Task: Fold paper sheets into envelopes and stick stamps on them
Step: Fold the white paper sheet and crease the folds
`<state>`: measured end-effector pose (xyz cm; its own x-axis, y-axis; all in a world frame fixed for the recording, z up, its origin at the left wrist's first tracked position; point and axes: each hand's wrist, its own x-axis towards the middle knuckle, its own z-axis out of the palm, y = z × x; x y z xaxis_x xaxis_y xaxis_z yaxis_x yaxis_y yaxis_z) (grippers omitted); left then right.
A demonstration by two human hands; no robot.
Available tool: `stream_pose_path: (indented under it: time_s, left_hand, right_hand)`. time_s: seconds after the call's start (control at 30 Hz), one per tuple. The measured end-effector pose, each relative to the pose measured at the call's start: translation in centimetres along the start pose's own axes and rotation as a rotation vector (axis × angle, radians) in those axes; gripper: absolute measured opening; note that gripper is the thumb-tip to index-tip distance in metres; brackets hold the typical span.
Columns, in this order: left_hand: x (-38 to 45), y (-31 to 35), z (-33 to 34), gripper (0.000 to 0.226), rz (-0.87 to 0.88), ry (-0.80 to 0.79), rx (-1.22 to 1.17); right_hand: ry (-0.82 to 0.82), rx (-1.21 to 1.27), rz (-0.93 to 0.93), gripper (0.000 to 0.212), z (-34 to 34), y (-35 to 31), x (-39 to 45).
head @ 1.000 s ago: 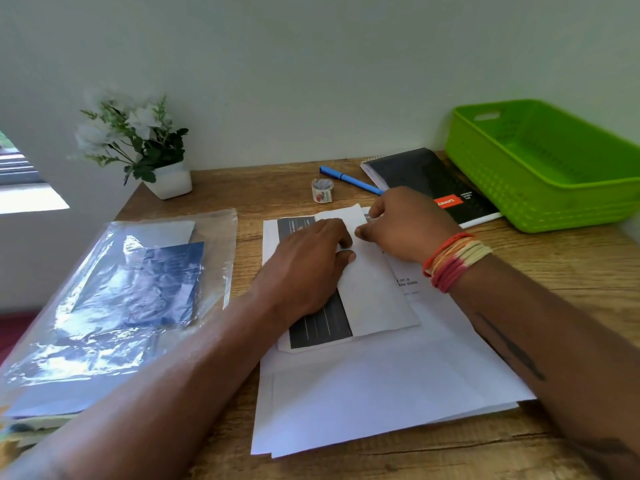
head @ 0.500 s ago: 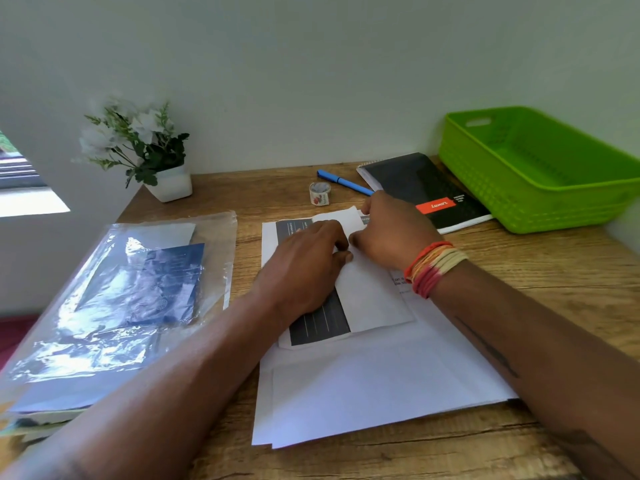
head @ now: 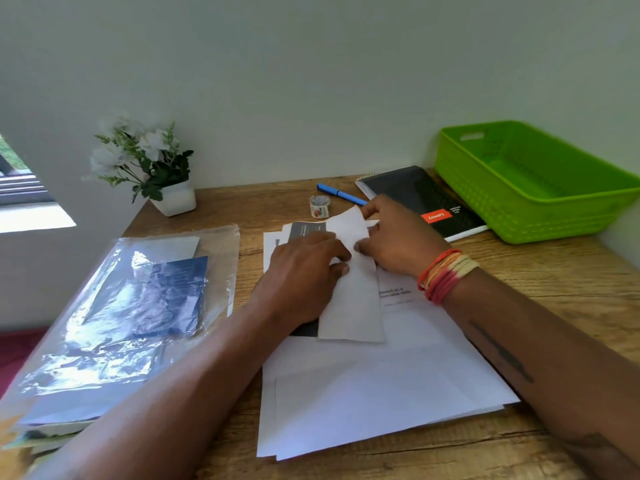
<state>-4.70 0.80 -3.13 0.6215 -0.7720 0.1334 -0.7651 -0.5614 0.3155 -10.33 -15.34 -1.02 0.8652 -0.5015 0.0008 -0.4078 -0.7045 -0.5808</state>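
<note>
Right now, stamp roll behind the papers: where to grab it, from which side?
Pinch the roll across its outer rim, from above. It stands free on the desk, upright on edge, with the pen just right and the papers in front, so a top approach looks clearest.

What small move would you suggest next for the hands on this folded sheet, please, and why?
Probably press the raised flap down flat. The right hand holds the folded sheet's far corner lifted off the paper stack, while the left hand pins the sheet beside the fold, so the crease looks unfinished.
</note>
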Motion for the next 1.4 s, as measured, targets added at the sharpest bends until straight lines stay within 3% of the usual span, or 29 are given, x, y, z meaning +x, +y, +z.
stream_pose_path:
  time_s: [0.13,0.37,0.5,0.57,0.67,0.83,0.97,1.07,1.13,1.27,1.4]
  left_hand:
    - [-0.5,-0.7,-0.6,0.043,0.026,-0.134,0.062]
    - [-1.0,-0.6,-0.4,0.061,0.063,-0.139,0.066]
    - [-1.2,-0.2,0.3,0.067,0.031,-0.092,-0.021]
    - [-1.2,-0.3,0.4,0.074,-0.005,-0.077,-0.079]
    - [-1.1,-0.4,0.3,0.088,-0.008,-0.082,-0.160]
    - [-1.1,-0.7,0.0,0.071,-0.015,-0.025,-0.277]
    - [-1.1,-1.4,0.3,0.099,0.004,-0.026,-0.238]
    - [-0.9,-2.5,0.0,0.092,0.006,0.051,-0.196]
    - [-0.8,-2.8,-0.6,0.090,0.012,0.040,-0.366]
    - [-0.6,-2.5,-1.4,0.054,-0.149,0.090,-0.848]
    - [-0.8,-2.9,-2.2,0.038,-0.223,0.191,-0.507]
  right_hand:
    - [-0.056,0.043,0.059,0.063,-0.7,0.5,-0.2]
    - [0.084,0.273,0.053,0.035,-1.6,1.4,0.3]
    - [0.004,0.616,0.015,0.017,-1.7,1.1,0.0]
    - [-0.023,0.668,-0.017,0.014,-1.3,0.9,-0.1]
    - [-0.030,0.467,-0.155,0.007,-0.6,0.9,-0.3]
    - [-0.174,0.264,-0.238,0.008,0.2,1.1,-0.6]
    - [-0.152,0.068,-0.339,0.009,0.3,0.9,-0.8]
    - [-0.151,-0.054,-0.390,0.009,0.8,0.4,-1.0]
    - [-0.143,-0.101,-0.408,0.007,1.1,0.2,-0.9]
    - [-0.147,-0.119,-0.425,0.007,1.1,0.2,-0.8]
    - [-0.152,-0.132,-0.424,0.007,1.1,0.2,-0.8]
